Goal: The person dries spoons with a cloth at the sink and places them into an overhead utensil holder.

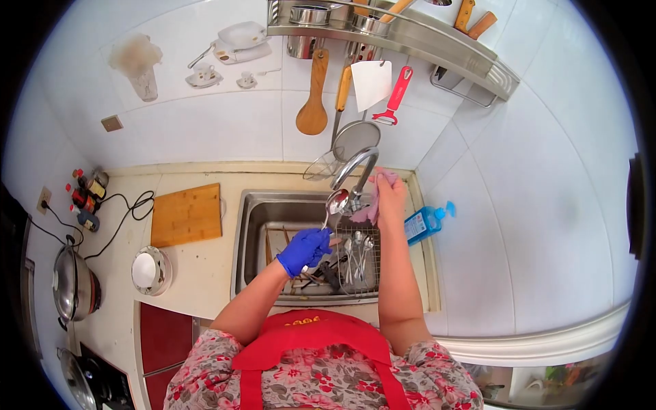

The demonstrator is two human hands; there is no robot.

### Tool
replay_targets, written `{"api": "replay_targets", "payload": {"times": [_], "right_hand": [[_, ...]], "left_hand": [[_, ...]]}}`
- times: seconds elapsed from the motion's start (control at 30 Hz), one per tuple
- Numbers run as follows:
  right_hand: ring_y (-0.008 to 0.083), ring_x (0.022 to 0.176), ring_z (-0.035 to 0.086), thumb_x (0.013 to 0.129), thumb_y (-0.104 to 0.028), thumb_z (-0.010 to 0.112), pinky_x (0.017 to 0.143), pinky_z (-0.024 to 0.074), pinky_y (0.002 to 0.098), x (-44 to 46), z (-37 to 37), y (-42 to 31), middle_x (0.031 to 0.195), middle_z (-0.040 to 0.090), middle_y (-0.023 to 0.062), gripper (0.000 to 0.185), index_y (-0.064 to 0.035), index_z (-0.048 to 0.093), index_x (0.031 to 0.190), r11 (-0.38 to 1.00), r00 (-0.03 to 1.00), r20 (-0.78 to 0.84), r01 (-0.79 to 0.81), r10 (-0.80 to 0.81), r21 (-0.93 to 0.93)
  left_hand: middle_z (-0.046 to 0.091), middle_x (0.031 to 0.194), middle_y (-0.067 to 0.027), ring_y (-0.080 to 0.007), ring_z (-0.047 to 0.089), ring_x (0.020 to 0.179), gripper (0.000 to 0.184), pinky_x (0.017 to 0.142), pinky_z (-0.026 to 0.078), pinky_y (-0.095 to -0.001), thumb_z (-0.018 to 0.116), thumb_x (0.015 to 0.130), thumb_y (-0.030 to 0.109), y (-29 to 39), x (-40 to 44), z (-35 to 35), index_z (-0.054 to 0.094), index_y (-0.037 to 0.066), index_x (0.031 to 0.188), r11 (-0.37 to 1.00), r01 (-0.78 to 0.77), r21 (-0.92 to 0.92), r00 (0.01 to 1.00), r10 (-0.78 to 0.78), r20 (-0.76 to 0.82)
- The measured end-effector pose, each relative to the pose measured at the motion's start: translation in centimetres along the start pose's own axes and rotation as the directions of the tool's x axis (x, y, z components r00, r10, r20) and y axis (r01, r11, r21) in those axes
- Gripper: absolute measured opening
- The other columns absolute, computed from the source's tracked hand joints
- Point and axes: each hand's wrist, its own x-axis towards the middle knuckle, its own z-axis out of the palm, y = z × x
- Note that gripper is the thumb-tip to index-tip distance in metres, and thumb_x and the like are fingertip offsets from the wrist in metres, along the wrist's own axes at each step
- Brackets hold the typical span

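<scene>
My left hand (305,250), in a blue glove, is closed around the handle of a metal spoon (337,201). The spoon's shiny bowl points up beside the faucet (364,158). Bare, my right hand (390,196) grips a pink cloth (370,211) just right of the faucet's base. Below both hands lies the steel sink (254,205). A wire basket (374,282) with several small spoons and forks sits in its right part. Chopsticks and dark utensils lie in the left part, partly hidden by my left hand.
A cutting board (186,215) and stacked bowls (151,270) stand left of the sink. A blue soap bottle (423,224) is at the right wall. Utensils hang from a metal rack (403,39) above. Sauce bottles, a cord and a pot (74,283) line the far left.
</scene>
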Motion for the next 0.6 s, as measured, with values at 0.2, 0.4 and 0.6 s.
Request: {"api": "replay_targets", "payload": {"times": [0.2,0.4,0.6], "right_hand": [[0.0054,0.051,0.040,0.076,-0.015,0.062,0.045,0.0314,0.0191,-2.3,-0.4,1.0,0.071,0.052,-0.0005,0.024,-0.0021,0.055,0.095,0.979,0.963,0.176,-0.197,0.202,-0.048],[0.0044,0.054,0.041,0.074,-0.015,0.065,0.048,0.0321,0.0207,-3.3,-0.2,2.0,0.066,0.050,-0.0038,0.022,-0.0046,0.056,0.090,0.950,0.926,0.232,-0.263,0.298,-0.168],[0.0049,0.050,0.043,0.074,-0.014,0.064,0.044,0.0334,0.0208,-3.6,0.9,-0.4,0.062,0.051,-0.0021,0.012,-0.0054,0.056,0.071,0.951,0.972,0.166,-0.113,0.166,-0.290]], "left_hand": [[0.046,0.060,0.0002,-0.0062,0.035,0.042,0.019,0.038,0.026,-0.0197,0.048,0.087,0.027,1.2,0.3,0.5,0.052,0.008,0.087,0.982,0.094,-0.162,0.995,-0.095,0.006],[0.045,0.058,0.0013,-0.0054,0.034,0.042,0.022,0.038,0.026,-0.0196,0.048,0.087,0.028,1.2,0.3,1.2,0.052,0.010,0.074,0.986,0.089,-0.143,0.995,-0.083,0.052],[0.047,0.059,0.0005,-0.0068,0.038,0.044,0.030,0.042,0.031,-0.0212,0.049,0.086,0.036,2.3,-0.4,1.8,0.054,0.008,0.077,0.989,0.075,0.130,0.994,-0.085,0.071]]}}
